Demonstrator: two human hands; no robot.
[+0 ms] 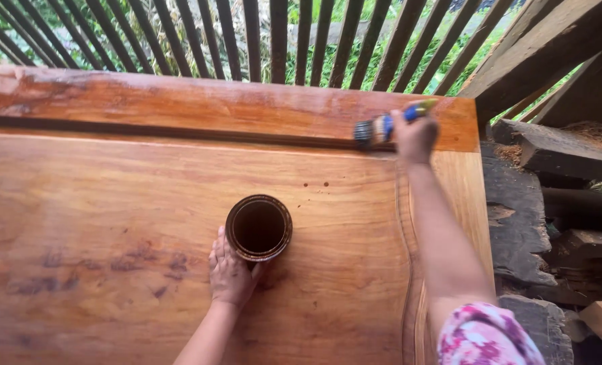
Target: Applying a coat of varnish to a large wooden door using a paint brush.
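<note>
Left hand (231,274) grips brown tin (258,228); right hand (416,137) grips blue-handled brush (382,127).

- Along the top of the frame we see a dark slatted wooden railing (274,40), with daylit green foliage (328,67) behind it.
- At right we note stacked, weathered timber offcuts (551,203) beneath a slanting beam (544,47).

— Where are the hands?

— The left hand (231,274) sits low and near, fingers curled together, thumb out to the right, forearm rising from the bottom edge.

— And the right?

— The right hand (414,137) is stretched far forward, arm nearly straight, fist closed with the knuckles up, a flowered sleeve at the upper arm.
</note>
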